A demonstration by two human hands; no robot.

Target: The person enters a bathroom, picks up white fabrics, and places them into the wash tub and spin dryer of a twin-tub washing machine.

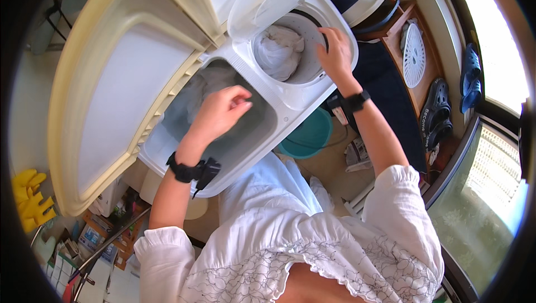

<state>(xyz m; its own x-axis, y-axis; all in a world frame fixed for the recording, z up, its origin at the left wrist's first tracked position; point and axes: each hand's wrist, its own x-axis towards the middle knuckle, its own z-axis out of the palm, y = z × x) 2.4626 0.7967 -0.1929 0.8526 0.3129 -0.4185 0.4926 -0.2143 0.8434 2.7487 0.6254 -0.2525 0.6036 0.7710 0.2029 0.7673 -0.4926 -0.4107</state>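
Note:
A white twin-tub washing machine (262,95) stands in front of me. My left hand (220,112) hovers over its larger wash tub, with fingers curled in and nothing visible in them. Below that hand, pale wet cloth (209,80) lies in greyish water (245,130). At the smaller round spin tub (312,63), my right hand (336,54) grips the far right of the rim, thumb inside and fingers over the dark edge. White bunched cloth (279,52) sits inside the spin tub. Its translucent round lid (271,4) is raised behind it.
The large cream-edged lid (111,91) stands raised on the left. A teal basin (307,134) is on the floor by the machine. To the right are a wooden shelf (432,68), dark clogs (437,110) and blue slippers (470,80). Yellow rubber gloves (30,200) hang at far left.

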